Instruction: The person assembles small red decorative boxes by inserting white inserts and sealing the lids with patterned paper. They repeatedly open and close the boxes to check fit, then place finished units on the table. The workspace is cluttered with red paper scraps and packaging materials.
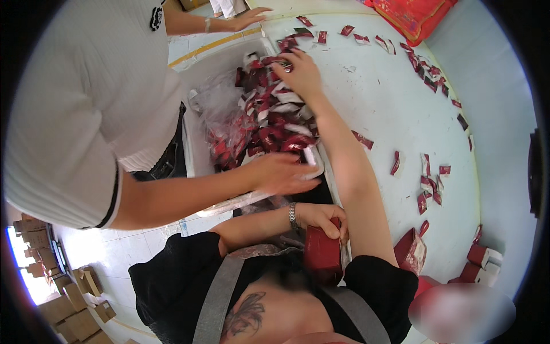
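My left hand (322, 221), with a metal watch at its wrist, is closed around the upper part of a dark red box (322, 251) held close against my body. My right arm stretches forward over the table's edge. At its end my right hand (302, 74) bends its fingers around a small red packet (286, 65) at the far right side of the heap. Below it, a white foam bin (195, 155) holds many red and white packets (269, 137), some inside a clear plastic bag (217, 100). My fingertips partly cover the packet.
A co-worker in white stands at left, one blurred hand (283, 175) over the bin's near edge, the other (249, 20) beyond it. Loose packets (427, 189) lie on the white table (355, 86). A red pouch (411, 251) and boxes (481, 261) sit at right; cartons (77, 321) stand lower left.
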Tool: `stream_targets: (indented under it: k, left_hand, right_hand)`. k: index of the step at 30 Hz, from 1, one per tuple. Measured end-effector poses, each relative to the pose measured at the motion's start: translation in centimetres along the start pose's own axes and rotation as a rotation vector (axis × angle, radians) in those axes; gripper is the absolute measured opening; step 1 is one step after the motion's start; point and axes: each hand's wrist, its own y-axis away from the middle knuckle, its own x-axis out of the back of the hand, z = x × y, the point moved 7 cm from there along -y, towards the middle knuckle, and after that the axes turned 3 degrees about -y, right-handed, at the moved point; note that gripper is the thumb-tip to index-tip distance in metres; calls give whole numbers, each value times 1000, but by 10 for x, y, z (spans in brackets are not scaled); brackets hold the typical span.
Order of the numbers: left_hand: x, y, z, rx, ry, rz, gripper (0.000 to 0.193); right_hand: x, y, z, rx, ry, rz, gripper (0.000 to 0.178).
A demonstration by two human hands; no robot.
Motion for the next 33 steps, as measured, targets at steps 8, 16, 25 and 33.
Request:
stream_targets:
  k: [8,16,25,33]
  left_hand:
    - [-13,9,-22,110,-24,111,19]
    - [-50,-19,-24,-67,-2,-114,15]
    - [-53,-47,-53,112,10,-172,17]
    - [17,-77,-13,-56,-24,82,16]
  right_hand:
    - [-41,53,-78,-248,-500,-701,46]
    - [424,164,134,-993,801,343,43]
    - [274,162,81,-945,494,188,45]
    - [626,268,213,-1093,929,855,64]
